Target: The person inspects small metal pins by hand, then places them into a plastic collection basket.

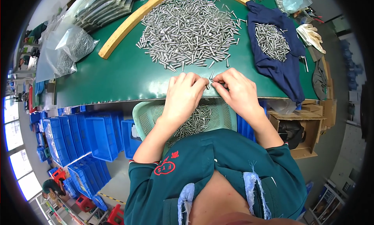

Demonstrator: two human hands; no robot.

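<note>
My left hand (186, 90) is closed in a pinch over the near edge of the green table, its fingertips around a small silvery metal pin (207, 87). Facing it, my right hand (237, 89) also pinches, thumb and forefinger on another slim pin (211, 75) whose tip points up the table. The fingertips partly cover both pieces. Just beyond lies a large heap of the same metal pins (191, 30), each with one thicker end. Below my wrists, a pale green perforated basket (146, 115) holds more pins (196, 121).
A wooden strip (128, 28) borders the heap on the left, beside plastic bags (78, 44). On the right, a navy cloth (272, 75) carries a smaller pile of pins (271, 42); a white glove (311, 37) lies past it. Blue bins (103, 137) and a cardboard box (307, 129) stand below table height.
</note>
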